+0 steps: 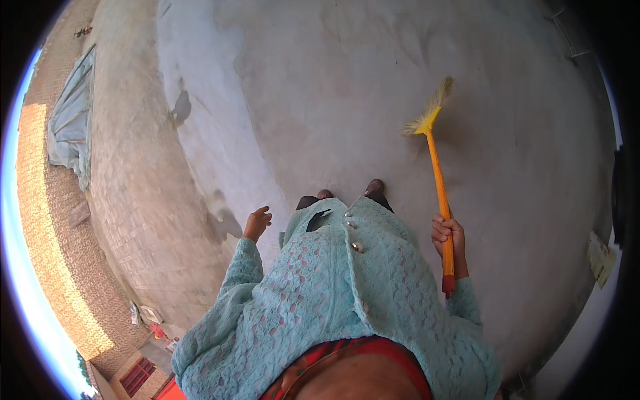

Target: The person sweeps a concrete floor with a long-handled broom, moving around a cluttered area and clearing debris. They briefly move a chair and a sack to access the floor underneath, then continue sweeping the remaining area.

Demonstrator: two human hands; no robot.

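My right hand (449, 235) is wrapped round the orange handle of a broom (437, 175), close to its red end. The broom points ahead and slightly left, away from my body. Its yellow head (428, 123) carries pale, splayed bristles at the far end; whether they touch the floor I cannot tell. My left hand (257, 223) hangs beside my body with nothing in it, its fingers loosely bent and partly apart. Both arms are in light blue lacy sleeves.
Grey concrete floor (333, 87) spreads ahead of my shoes (375, 187), with dark damp patches (181, 107) on the left. A brick wall (40, 200) runs along the far left, with a grey-blue sheet (72, 123) by it. A pale object (601, 259) lies at the right edge.
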